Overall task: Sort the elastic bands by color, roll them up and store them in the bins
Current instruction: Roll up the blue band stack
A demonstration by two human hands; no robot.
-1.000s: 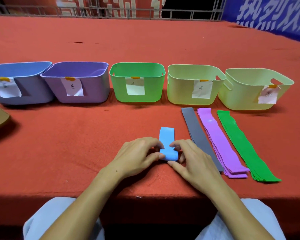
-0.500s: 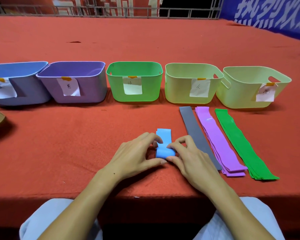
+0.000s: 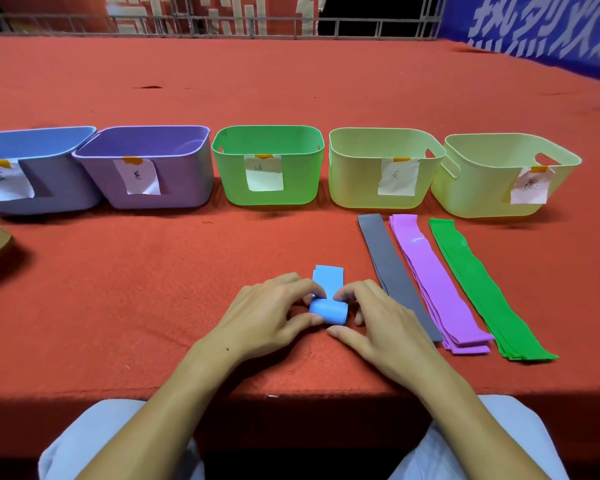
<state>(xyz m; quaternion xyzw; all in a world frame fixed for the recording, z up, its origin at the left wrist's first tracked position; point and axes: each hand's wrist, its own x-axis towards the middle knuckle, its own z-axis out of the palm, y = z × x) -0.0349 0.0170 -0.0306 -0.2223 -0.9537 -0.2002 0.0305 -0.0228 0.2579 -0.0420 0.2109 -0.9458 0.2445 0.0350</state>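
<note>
Red table (image 3: 153, 306), blue band (image 3: 328, 308) roll crosswise

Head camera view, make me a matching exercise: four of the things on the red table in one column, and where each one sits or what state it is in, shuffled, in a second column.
Things:
1. blue elastic band
2. flat grey elastic band
3. stack of bright green elastic bands
4. purple plastic bin

Places or states:
A. second from the left in the row of bins
B. partly rolled, in the grip of both hands
C. rightmost of the three flat piles
D. flat, just left of the stack of violet elastic bands

Pairs: 1-B, 2-D, 3-C, 4-A
</note>
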